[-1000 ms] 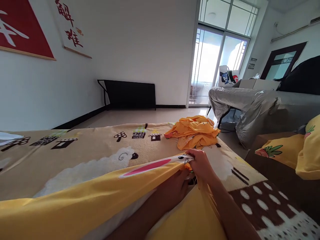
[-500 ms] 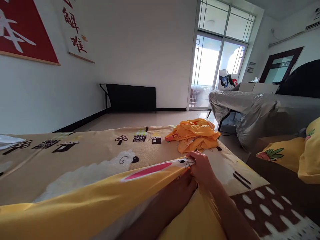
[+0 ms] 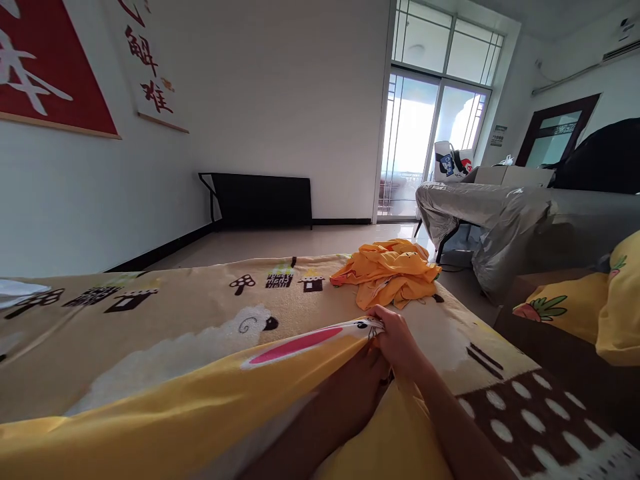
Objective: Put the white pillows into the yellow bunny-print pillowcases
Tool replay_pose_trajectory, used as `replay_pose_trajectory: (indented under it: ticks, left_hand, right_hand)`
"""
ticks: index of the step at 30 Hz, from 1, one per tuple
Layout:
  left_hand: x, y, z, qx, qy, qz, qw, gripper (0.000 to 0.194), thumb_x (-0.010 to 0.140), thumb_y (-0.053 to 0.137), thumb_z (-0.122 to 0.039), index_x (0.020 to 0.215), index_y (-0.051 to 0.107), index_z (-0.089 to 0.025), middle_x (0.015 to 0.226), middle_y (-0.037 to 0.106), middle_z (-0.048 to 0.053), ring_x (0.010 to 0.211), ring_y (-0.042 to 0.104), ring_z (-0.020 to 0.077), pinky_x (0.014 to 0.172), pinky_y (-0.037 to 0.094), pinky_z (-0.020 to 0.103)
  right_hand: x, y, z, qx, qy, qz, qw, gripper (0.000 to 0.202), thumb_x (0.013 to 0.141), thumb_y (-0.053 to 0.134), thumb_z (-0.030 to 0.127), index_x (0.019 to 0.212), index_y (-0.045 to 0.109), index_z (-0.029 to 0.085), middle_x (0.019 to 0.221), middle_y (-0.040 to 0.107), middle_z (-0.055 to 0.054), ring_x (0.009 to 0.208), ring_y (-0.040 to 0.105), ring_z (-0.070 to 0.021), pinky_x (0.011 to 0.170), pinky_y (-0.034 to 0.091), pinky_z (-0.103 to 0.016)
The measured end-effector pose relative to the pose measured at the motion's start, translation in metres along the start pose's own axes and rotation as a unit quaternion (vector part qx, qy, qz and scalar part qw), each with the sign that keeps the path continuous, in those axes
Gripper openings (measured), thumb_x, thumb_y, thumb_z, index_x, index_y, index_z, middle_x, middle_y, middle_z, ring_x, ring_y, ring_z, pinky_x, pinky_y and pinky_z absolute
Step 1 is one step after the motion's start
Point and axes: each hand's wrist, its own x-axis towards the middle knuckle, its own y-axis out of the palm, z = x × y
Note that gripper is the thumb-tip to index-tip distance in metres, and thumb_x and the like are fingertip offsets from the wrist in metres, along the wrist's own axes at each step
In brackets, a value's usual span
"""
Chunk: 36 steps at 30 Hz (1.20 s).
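Observation:
A large yellow cloth [image 3: 200, 407] with a white and pink rabbit print stretches from the lower left to both hands. My right hand [image 3: 397, 339] pinches its edge beside the rabbit's face. Under the raised edge, in shadow, my left hand [image 3: 367, 377] reaches up against the same spot, its fingers bent and partly covered by the cloth. More yellow fabric hangs below, between the forearms. Just beyond the hands, a crumpled orange cloth [image 3: 395, 270] lies on the beige blanket [image 3: 320, 307] with sheep and house patterns.
Yellow pillows with carrot prints [image 3: 575, 307] rest at the right. Behind them stands a plastic-covered table [image 3: 500, 203] with boxes and a bag. A black folded panel [image 3: 265, 200] leans against the far wall, left of a glass door [image 3: 407, 147].
Both hands have shifted slightly left with the cloth edge between them. The view has tilted up a little.

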Motion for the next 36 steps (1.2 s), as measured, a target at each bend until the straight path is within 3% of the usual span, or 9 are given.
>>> replay_pose_trajectory:
  ticks: [7,11,18,23,26,30,32,36]
  left_hand:
    - [-0.002,-0.014,-0.011,-0.080,-0.016,0.007,0.997,0.041,0.089,0.043,-0.027,0.130,0.044,-0.028,0.136,0.049,0.005,0.127,0.043,0.0235,0.109,0.035,0.042]
    - [-0.002,-0.015,-0.011,-0.107,-0.027,0.014,0.994,0.040,0.090,0.041,-0.027,0.129,0.046,-0.028,0.134,0.051,0.006,0.124,0.046,0.0240,0.109,0.035,0.042]
    - [0.000,-0.012,-0.011,-0.121,-0.048,0.010,0.991,0.034,0.087,0.043,-0.025,0.121,0.052,-0.024,0.121,0.059,0.009,0.109,0.055,0.0245,0.097,0.044,0.041]
    - [0.000,-0.018,-0.013,-0.116,-0.043,-0.010,0.992,0.027,0.086,0.044,-0.019,0.110,0.057,-0.024,0.113,0.062,0.007,0.104,0.057,0.0218,0.090,0.049,0.036]
    - [-0.005,-0.020,-0.012,-0.106,-0.037,-0.025,0.993,0.028,0.086,0.040,-0.014,0.106,0.058,-0.023,0.111,0.063,0.007,0.107,0.056,0.0211,0.096,0.046,0.037]
    - [-0.011,-0.019,-0.012,-0.023,-0.012,-0.048,0.999,0.029,0.085,0.038,-0.012,0.105,0.059,-0.019,0.105,0.065,0.010,0.103,0.059,0.0232,0.094,0.047,0.040]
    - [-0.013,-0.018,-0.010,0.014,-0.011,-0.046,0.999,0.030,0.085,0.036,-0.012,0.103,0.059,-0.019,0.104,0.066,0.009,0.100,0.061,0.0222,0.089,0.050,0.036]
    - [-0.013,-0.017,-0.008,0.015,-0.023,-0.017,0.999,0.029,0.086,0.040,-0.018,0.109,0.057,-0.021,0.117,0.063,0.009,0.110,0.057,0.0235,0.094,0.048,0.038]
  right_hand:
    - [-0.001,-0.012,0.001,-0.069,-0.011,0.068,0.995,0.033,0.052,0.046,0.003,0.077,0.062,0.017,0.080,0.061,-0.002,0.074,0.052,-0.0139,0.064,0.034,-0.019]
    - [-0.005,-0.011,0.004,-0.133,-0.014,0.051,0.990,0.024,0.055,0.044,0.002,0.067,0.059,0.017,0.078,0.058,-0.003,0.070,0.049,-0.0124,0.061,0.031,-0.019]
    - [-0.005,-0.007,0.006,-0.038,-0.040,0.099,0.994,0.031,0.053,0.038,0.001,0.069,0.058,0.018,0.061,0.053,0.004,0.061,0.044,-0.0095,0.056,0.028,-0.017]
    - [-0.002,-0.006,0.000,-0.031,-0.020,0.072,0.997,0.025,0.057,0.042,0.005,0.068,0.062,0.016,0.061,0.056,0.003,0.061,0.045,-0.0095,0.056,0.029,-0.017]
    - [-0.001,-0.008,0.000,-0.041,-0.017,0.053,0.998,0.022,0.055,0.045,0.007,0.066,0.062,0.016,0.059,0.055,0.004,0.059,0.042,-0.0093,0.055,0.027,-0.017]
    - [-0.001,-0.010,0.001,-0.040,-0.015,0.032,0.999,0.020,0.056,0.047,0.010,0.066,0.063,0.016,0.058,0.056,0.004,0.058,0.042,-0.0093,0.054,0.028,-0.017]
    - [-0.001,-0.010,0.001,-0.035,-0.015,0.027,0.999,0.022,0.057,0.046,0.010,0.068,0.064,0.016,0.059,0.057,0.003,0.059,0.043,-0.0096,0.056,0.029,-0.017]
    - [-0.001,-0.012,0.003,-0.030,-0.014,0.023,0.999,0.022,0.058,0.047,0.010,0.069,0.065,0.016,0.061,0.058,0.002,0.061,0.044,-0.0106,0.056,0.030,-0.017]
